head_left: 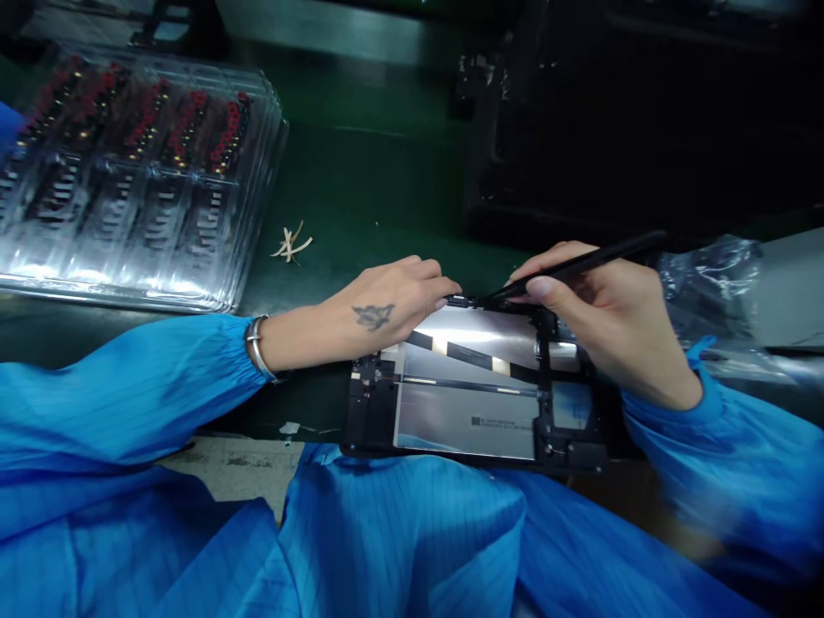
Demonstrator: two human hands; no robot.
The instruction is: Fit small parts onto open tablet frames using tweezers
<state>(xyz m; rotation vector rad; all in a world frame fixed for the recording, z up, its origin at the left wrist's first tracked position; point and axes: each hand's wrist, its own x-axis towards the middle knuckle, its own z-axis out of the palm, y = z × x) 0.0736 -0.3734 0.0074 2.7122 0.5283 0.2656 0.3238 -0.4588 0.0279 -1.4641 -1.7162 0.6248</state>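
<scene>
Opened device chassis [473, 395] lies flat on the dark green worktop [366, 180], at the near edge, just ahead of the person's blue-gowned lap; silvery inner panels and black frame exposed. Left hand [379, 305] rests on the chassis's far-left corner, fingertips drawn together and pressed down on a small black part [462, 301] at the far rim. Right hand [605, 313] comes in from the right, its grip closed around a slim black stylus-like tool [579, 262], held pen-fashion; the tip meets that same small part, right beside the left fingertips. Metal bangle [257, 346] on the left wrist, blue sleeve bunched behind it. Far left on the worktop: a stack of clear plastic trays [138, 172] holding rows of small red-and-dark components, well apart from the hands. Between trays and left hand, a few pale scraps [291, 244]. Crumpled clear plastic bag [708, 283] lies right of the right hand. Far right background is dark; contents cannot be told.
</scene>
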